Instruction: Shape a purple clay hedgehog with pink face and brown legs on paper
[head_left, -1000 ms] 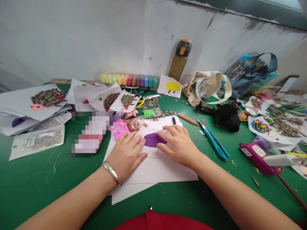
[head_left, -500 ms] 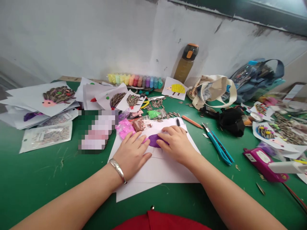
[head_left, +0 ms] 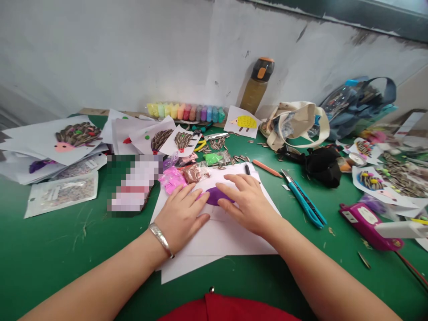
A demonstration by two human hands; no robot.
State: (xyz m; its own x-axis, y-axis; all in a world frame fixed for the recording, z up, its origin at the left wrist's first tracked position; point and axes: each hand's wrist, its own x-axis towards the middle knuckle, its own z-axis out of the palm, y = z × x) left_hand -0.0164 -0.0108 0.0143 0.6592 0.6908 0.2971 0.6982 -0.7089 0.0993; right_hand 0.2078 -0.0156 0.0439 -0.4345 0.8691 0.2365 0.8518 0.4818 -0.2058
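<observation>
A flat purple patch of modelling clay [head_left: 216, 196] lies on white paper [head_left: 230, 236] in front of me. My left hand [head_left: 183, 214] rests flat on the paper at the patch's left side, fingers stretched out. A bit of pink clay shows by its fingertips. My right hand [head_left: 246, 201] is over the patch's right side with its fingers apart, hiding part of the purple; whether the fingertips touch it I cannot tell. Just beyond the left hand are a bag of pink clay [head_left: 172, 179] and a bag of brown clay [head_left: 196, 172].
A teal utility knife [head_left: 305, 200] and an orange pencil [head_left: 266, 168] lie right of the paper. Sunflower seeds [head_left: 217, 143] are scattered behind it. Hedgehog pictures [head_left: 78, 138] are stacked at left. A magenta glue gun [head_left: 368, 227] sits at right, a bottle [head_left: 257, 87] by the wall.
My right hand has lifted slightly and its fingers have spread off the purple clay, uncovering more of it. The left hand stays in place. The view has shifted a little.
</observation>
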